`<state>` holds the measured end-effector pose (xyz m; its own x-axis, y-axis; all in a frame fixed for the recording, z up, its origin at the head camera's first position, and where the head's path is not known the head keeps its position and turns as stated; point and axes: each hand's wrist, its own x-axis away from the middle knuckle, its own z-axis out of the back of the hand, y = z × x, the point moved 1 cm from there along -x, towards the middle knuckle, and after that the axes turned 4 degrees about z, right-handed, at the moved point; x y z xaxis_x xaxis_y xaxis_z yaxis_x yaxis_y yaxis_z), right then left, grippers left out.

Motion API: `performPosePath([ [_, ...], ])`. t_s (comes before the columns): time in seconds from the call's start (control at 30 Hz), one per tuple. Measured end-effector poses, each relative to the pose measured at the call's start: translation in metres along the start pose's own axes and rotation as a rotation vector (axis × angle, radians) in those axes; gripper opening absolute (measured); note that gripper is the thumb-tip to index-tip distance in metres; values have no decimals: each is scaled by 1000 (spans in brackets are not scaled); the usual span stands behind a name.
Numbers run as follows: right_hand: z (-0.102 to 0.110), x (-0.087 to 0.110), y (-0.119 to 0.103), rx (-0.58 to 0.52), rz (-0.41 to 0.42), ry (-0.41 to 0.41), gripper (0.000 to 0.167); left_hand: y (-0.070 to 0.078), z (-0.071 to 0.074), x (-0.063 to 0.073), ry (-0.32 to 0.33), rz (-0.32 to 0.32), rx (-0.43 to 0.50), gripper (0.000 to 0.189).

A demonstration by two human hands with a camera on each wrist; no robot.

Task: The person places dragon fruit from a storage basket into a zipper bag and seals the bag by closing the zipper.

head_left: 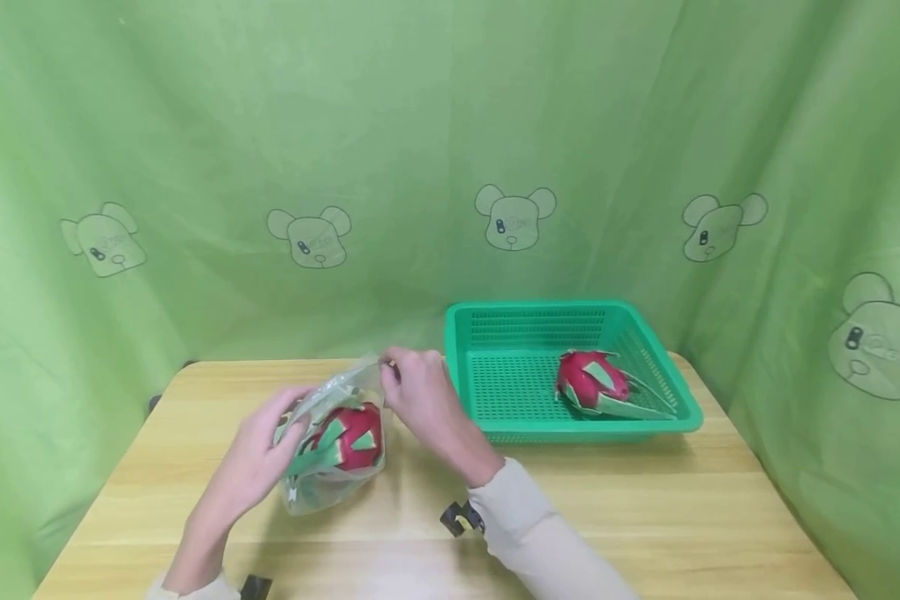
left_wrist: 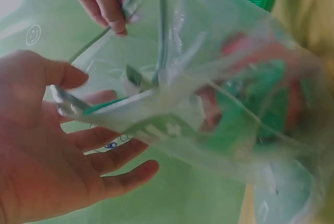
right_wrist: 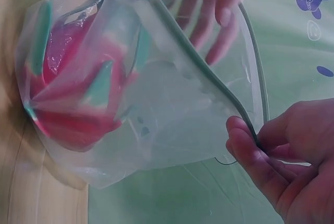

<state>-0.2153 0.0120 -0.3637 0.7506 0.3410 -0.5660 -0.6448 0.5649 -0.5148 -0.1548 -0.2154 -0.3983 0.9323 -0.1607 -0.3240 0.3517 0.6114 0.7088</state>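
A clear zip bag (head_left: pixel 319 492) stands above the near left of the table with its mouth spread apart, and inside it is a red dragon fruit (head_left: pixel 360 435) with green scales. My right hand (head_left: pixel 423 396) pinches one corner of the bag's mouth between thumb and fingers, plainest in the right wrist view at the hand (right_wrist: pixel 292 156). On the other side, my left hand (head_left: pixel 266 446) is at the opposite end of the mouth. Its fingers look mostly straight and spread against the plastic in the left wrist view, where the bag's zip edge lies between thumb and index finger of that hand (left_wrist: pixel 57 140).
A green perforated basket (head_left: pixel 525 430) stands at the back right of the wooden table (head_left: pixel 607 517), with another dragon fruit (head_left: pixel 588 379) lying in its right side. Green curtain (head_left: pixel 405 150) with bear-face prints hangs behind and at both sides.
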Motion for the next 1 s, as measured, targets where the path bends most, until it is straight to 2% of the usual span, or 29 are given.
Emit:
performPosePath([
  [0.17,-2,-6,-1,-32,-38,-7,14,-4,-2,18,-34,12,-21,48],
  [0.37,-2,-11,0,-104,-128,-41,16,-10,-10,37,-67,27,-75,83],
  [0.47,-1,-13,-1,-118,-136,-44,16,-11,-13,43,-65,25,-84,91],
  [0.6,1,-14,-1,-120,-124,-40,17,-9,-13,45,-54,15,-100,87],
  [0.73,3,-14,-1,-119,-126,-45,17,-6,-12,46,-21,3,-98,66],
  [0.87,5,-14,-3,-114,-132,-61,17,-4,-10,45,28,21,-114,47],
  [1.0,8,-14,-6,-87,-99,-59,17,0,-4,41,67,46,-136,41],
])
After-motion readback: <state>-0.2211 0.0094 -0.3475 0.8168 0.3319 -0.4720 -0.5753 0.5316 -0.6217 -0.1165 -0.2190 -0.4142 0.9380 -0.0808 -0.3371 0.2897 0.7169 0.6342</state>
